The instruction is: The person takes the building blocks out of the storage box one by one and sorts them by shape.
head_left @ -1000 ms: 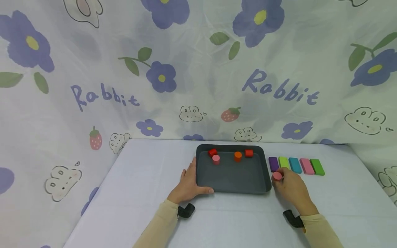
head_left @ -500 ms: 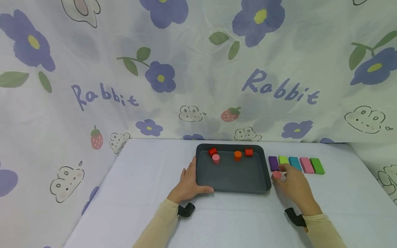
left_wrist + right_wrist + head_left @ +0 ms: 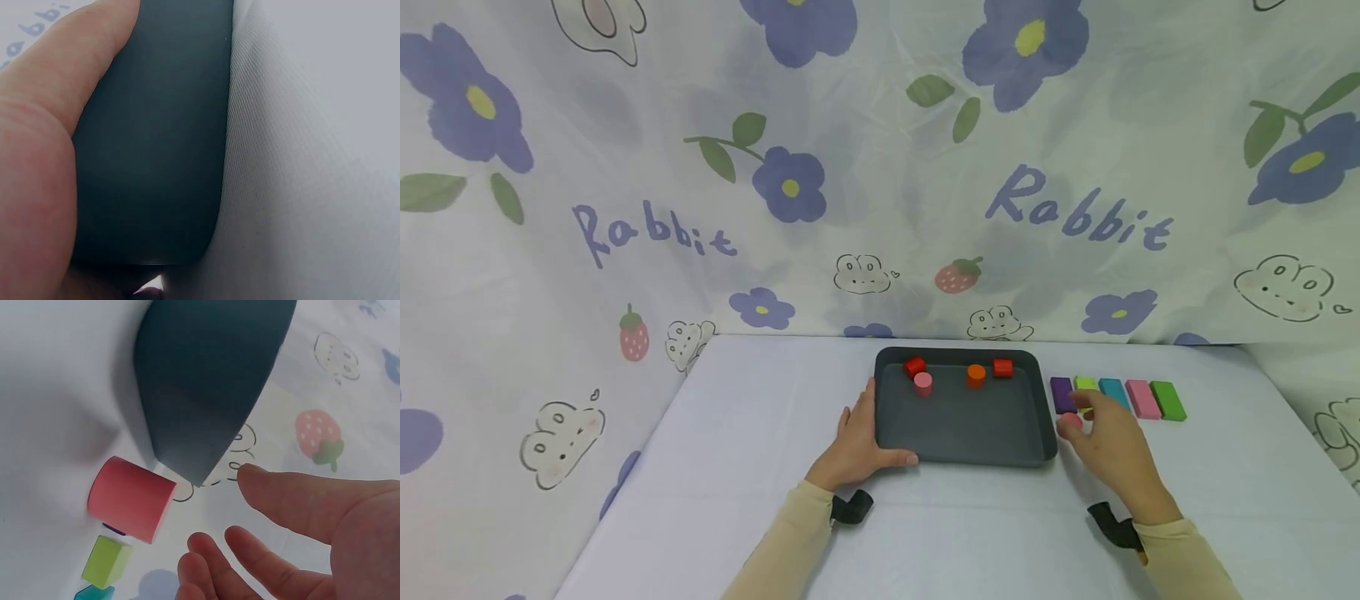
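Right hand (image 3: 1108, 446): released, thumb and fingers spread apart, holding nothing. Red-pink cylinder (image 3: 132, 500) stands upright on the worktop (image 3: 970, 542), between and below the spread fingertips; right wrist view shows a gap between it and the fingers. It sits just right of the tray (image 3: 962, 429), near the front end of the purple block (image 3: 1063, 395). In the head view the hand hides part of the cylinder and part of the lime block (image 3: 1086, 383).

Left hand (image 3: 850, 450): not clenched, fingers straight along the tray's left side, thumb along its front edge, touching the near left corner.

Tray is dark grey, rectangular, flat on the worktop. Inside, toward the back: red cylinder on its side (image 3: 914, 367) at left, light pink cylinder (image 3: 922, 385) upright just in front of it, orange cylinder (image 3: 976, 377) upright, second red cylinder (image 3: 1003, 368) on its side at right.

Right of the tray, row of flat blocks: purple, lime, blue block (image 3: 1116, 392), pink block (image 3: 1143, 400), green block (image 3: 1168, 401). Beige sleeves (image 3: 778, 546), black wrist mounts (image 3: 852, 507). Behind: white cloth (image 3: 880, 167), flowers, "Rabbit" lettering.
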Motion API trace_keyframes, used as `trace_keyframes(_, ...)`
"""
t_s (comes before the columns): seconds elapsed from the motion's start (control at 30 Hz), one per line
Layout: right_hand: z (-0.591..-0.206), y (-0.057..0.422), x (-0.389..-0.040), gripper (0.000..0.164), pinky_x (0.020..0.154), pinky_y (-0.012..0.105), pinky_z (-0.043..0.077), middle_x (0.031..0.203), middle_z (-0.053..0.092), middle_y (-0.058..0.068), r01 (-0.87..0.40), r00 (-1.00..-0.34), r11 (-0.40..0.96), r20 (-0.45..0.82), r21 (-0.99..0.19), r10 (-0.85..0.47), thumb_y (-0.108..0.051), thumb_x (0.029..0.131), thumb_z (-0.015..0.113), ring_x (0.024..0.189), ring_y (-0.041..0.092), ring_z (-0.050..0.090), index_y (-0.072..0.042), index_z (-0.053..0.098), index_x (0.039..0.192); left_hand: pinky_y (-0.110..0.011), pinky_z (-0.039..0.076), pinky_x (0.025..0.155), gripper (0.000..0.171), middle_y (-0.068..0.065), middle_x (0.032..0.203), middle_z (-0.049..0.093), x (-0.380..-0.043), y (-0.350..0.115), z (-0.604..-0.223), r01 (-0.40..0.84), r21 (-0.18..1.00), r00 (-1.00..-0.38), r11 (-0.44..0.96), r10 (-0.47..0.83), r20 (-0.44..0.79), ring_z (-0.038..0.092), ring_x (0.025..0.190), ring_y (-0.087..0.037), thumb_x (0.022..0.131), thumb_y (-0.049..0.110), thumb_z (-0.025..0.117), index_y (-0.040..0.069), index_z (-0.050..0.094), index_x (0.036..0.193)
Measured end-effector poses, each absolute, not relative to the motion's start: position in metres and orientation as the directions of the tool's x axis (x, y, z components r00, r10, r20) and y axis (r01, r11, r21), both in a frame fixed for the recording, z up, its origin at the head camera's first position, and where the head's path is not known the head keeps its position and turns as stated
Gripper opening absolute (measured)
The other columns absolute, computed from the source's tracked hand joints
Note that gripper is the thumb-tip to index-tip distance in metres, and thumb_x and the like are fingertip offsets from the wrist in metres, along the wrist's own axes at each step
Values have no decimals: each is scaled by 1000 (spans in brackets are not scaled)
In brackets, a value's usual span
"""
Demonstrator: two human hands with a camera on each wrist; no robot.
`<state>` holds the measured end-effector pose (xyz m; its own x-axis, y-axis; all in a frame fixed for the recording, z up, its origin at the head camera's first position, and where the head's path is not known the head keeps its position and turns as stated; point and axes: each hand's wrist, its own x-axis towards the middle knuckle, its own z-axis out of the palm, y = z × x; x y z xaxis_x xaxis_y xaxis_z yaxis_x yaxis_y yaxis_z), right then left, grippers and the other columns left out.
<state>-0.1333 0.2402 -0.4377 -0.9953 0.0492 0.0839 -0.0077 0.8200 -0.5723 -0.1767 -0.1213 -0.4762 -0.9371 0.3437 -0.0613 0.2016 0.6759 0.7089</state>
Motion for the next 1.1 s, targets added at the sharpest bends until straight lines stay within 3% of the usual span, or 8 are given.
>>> trace_keyframes(0.57, -436, 219, -129, 45, 84, 56, 55, 112, 65, 28, -94, -972, 795, 229, -599, 57, -14, 92, 73, 99, 39, 61, 11, 58, 127, -58, -3, 121, 134, -15, 168, 10, -171, -124, -475, 196, 709, -938, 677, 341, -67, 14, 153, -32, 73, 50, 87, 2, -3, 160)
trace_keyframes(1.1, -420, 202, -143, 44, 86, 57, 55, 119, 65, 27, -108, -965, 784, 255, -612, 66, -17, 95, 70, 103, 40, 60, 6, 58, 130, -58, -3, 121, 134, -16, 167, 12, -170, -124, -475, 203, 709, -937, 675, 345, -61, 14, 153, -33, 73, 50, 87, 1, -2, 160)
